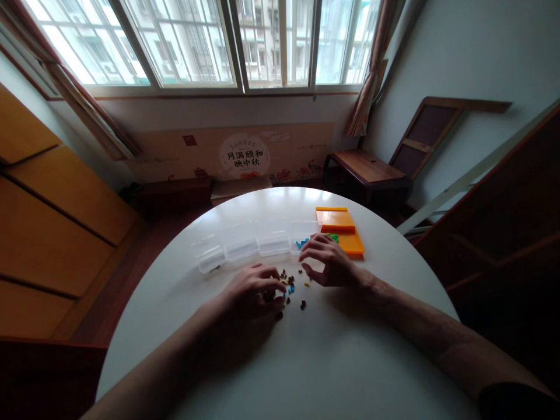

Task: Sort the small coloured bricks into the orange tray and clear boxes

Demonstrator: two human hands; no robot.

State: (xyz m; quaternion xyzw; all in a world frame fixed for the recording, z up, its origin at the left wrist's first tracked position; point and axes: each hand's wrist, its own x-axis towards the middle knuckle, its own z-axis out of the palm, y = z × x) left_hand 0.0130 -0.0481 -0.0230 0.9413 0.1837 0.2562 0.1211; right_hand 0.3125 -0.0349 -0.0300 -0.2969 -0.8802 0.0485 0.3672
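My left hand (254, 284) rests over a loose pile of small brown pieces (285, 279), its fingers curved and apart; part of the pile is hidden under it. A few blue pieces (291, 289) and a yellow piece (307, 284) lie among the brown ones. To the right, my right hand (329, 261) hovers with thumb and fingers spread, and no piece shows between them. Just beyond its fingertips, a clear plastic box (294, 251) contains blue pieces (301, 243). Green pieces (333, 238) show behind the right hand, beside an orange case (355, 242).
Several clear boxes with raised lids stand in a row, among them one at the left end (212, 261) and one in the middle (273, 245). All sit on a round white table (324, 361). A wooden chair (371, 169) stands beyond its far right edge.
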